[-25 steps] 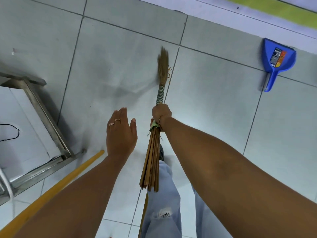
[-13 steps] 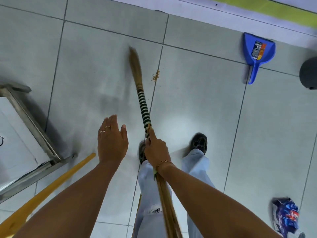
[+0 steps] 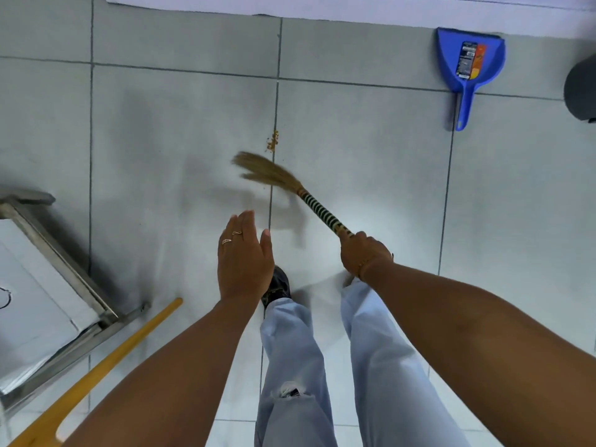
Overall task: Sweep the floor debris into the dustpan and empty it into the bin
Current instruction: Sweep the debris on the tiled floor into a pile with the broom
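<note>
Right hand gripped broom low for short flicks at crumbs; left hand empty, fingers together, hovering for balance; dustpan well apart

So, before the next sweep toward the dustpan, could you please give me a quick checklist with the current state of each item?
1. Right hand gripping the broom: ok.
2. Bristles beside the debris: ok, just short of the pile, on its near left.
3. Debris gathered in one pile: ok, a small cluster on the grout line.
4. Dustpan within reach of a sweep: not ok, it lies far right by the wall, handle pointing back toward the person.
5. Left hand free: ok, open and empty.
6. Bin ready: cannot tell, only a dark edge shows at right.
</note>
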Action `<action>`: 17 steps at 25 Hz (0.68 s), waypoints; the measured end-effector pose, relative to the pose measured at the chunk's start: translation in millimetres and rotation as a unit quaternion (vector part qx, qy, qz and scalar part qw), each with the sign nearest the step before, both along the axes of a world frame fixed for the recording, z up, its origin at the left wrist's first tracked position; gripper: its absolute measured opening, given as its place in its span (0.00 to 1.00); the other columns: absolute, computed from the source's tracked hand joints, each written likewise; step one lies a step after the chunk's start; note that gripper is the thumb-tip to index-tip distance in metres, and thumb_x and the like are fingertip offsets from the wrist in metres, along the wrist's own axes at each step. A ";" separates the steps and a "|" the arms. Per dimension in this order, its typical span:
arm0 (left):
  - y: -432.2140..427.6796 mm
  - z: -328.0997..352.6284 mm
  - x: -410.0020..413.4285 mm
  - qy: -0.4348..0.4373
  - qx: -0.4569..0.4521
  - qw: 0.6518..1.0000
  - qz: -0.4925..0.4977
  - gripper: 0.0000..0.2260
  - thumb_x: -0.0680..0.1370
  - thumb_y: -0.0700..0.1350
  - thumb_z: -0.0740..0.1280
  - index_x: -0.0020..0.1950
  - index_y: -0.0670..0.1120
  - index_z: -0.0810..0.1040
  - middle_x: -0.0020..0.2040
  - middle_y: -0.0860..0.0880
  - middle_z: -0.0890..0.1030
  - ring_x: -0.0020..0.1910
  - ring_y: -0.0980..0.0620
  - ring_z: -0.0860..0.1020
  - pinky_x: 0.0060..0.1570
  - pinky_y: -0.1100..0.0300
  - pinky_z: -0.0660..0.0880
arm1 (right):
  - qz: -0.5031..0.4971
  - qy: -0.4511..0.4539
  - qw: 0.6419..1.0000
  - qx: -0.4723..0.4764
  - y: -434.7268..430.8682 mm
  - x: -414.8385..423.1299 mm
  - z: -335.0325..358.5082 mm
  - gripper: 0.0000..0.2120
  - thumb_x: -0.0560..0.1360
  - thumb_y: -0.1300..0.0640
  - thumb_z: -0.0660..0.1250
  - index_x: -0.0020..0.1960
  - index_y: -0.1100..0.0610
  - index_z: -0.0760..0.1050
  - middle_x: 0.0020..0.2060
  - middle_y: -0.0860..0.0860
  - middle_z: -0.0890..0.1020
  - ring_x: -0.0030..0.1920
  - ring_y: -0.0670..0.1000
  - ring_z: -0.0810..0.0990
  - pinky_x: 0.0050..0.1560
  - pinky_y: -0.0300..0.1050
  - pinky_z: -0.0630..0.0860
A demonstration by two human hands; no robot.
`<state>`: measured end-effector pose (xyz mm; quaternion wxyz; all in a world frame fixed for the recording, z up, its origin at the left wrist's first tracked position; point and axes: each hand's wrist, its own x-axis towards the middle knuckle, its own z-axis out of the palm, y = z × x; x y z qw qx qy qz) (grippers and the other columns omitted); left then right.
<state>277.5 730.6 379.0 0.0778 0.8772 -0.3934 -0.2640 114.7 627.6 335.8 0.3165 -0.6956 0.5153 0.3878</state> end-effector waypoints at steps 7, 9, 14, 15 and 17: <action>-53.4 5.7 -15.7 -0.018 0.003 0.999 -0.039 0.23 0.78 0.49 0.54 0.69 0.37 0.65 0.67 0.35 0.73 0.70 0.38 0.67 0.68 0.44 0.67 | -0.064 -0.056 0.996 -0.015 -48.4 -48.2 18.3 0.22 0.82 0.48 0.48 0.72 0.56 0.62 0.53 0.60 0.76 0.45 0.60 0.78 0.45 0.50 0.73; -77.0 14.0 -25.2 -0.027 0.003 0.998 -0.050 0.21 0.80 0.48 0.55 0.69 0.37 0.66 0.67 0.35 0.72 0.70 0.38 0.67 0.68 0.44 0.66 | -0.059 -0.076 0.995 -0.030 -58.5 -77.8 26.9 0.24 0.80 0.52 0.52 0.75 0.52 0.55 0.51 0.59 0.74 0.37 0.58 0.74 0.40 0.50 0.72; -150.6 32.2 -69.8 -0.026 0.003 0.997 -0.068 0.21 0.80 0.47 0.56 0.71 0.39 0.62 0.70 0.37 0.69 0.72 0.40 0.62 0.71 0.46 0.61 | -0.111 -0.091 0.988 -0.050 -102.7 -127.9 58.9 0.25 0.79 0.43 0.53 0.72 0.53 0.56 0.54 0.58 0.79 0.50 0.61 0.80 0.46 0.50 0.74; -164.9 33.5 -80.1 -0.027 0.001 0.997 -0.075 0.21 0.80 0.47 0.56 0.71 0.39 0.62 0.70 0.37 0.69 0.72 0.40 0.62 0.71 0.46 0.61 | -0.129 -0.095 0.986 -0.041 -113.4 -132.2 62.1 0.24 0.79 0.43 0.53 0.70 0.55 0.60 0.53 0.58 0.80 0.50 0.61 0.80 0.45 0.49 0.72; -194.7 34.6 -107.2 -0.030 -0.005 0.996 -0.083 0.21 0.80 0.46 0.56 0.71 0.38 0.62 0.70 0.36 0.69 0.72 0.39 0.63 0.71 0.45 0.61 | -0.166 -0.100 0.981 -0.023 -142.7 -145.9 68.2 0.20 0.80 0.47 0.55 0.65 0.59 0.66 0.55 0.59 0.80 0.53 0.61 0.79 0.44 0.46 0.69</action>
